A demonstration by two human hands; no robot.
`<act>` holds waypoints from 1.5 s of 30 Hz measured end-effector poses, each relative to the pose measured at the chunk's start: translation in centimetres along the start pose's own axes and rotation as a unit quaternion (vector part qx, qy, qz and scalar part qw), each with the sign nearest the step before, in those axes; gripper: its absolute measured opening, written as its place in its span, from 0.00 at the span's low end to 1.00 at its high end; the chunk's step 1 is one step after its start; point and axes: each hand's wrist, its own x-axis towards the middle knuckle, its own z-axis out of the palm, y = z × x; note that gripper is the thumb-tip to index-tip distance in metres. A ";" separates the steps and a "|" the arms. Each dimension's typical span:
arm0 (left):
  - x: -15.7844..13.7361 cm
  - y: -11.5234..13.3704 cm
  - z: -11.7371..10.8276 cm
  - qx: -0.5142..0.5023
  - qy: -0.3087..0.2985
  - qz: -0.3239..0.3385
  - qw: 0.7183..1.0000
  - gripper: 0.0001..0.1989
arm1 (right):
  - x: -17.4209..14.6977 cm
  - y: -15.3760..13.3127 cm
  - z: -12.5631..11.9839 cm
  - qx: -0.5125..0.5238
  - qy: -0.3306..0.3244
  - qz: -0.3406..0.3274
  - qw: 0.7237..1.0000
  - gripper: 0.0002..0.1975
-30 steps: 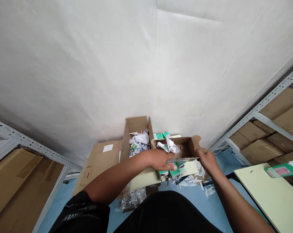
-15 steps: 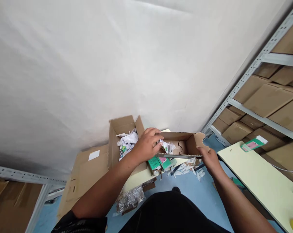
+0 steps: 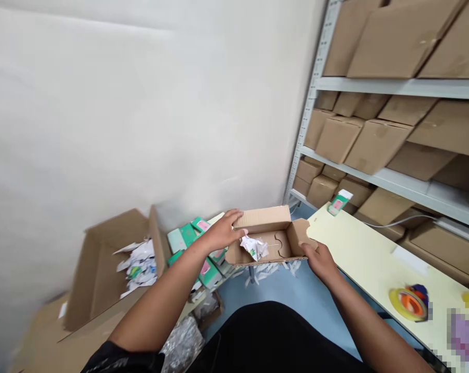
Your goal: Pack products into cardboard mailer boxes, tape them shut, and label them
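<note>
Clearly aloft, an open carton (image 3: 296,239) with crumpled paper (image 3: 254,248) inside
The left hand (image 3: 221,233) has its fingers closed on the left end; the right hand (image 3: 322,261) grips the other; it hangs beside the bench (image 3: 346,243), by its left edge, near the far corner; best kept level, flaps clear of that edge.

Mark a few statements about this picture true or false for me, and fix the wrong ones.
1. The right hand grips the small box, and the left hand touches it. True.
2. The small box is shut. False: its top is open.
3. Crumpled paper lies in the small box and in the large box. True.
4. The right-hand shelves hold cardboard boxes. True.
5. Those cardboard boxes are blue. False: they are brown.
</note>
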 end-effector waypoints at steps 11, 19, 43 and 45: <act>11.6 7.3 16.9 -0.422 -0.028 -0.002 0.906 0.29 | 0.6 10.3 -14.6 0.097 0.095 0.115 0.984 0.23; 17.2 9.1 25.1 -0.419 -0.111 -0.021 0.901 0.28 | -0.7 13.8 -18.4 0.096 0.173 0.186 0.962 0.23; 47.9 11.8 37.5 -0.091 -0.215 0.059 0.971 0.18 | 7.0 24.1 -19.7 0.091 0.352 0.378 0.851 0.25; 48.9 13.3 38.8 -0.033 -0.210 0.075 0.974 0.19 | 7.2 25.2 -20.1 0.051 0.347 0.368 0.861 0.26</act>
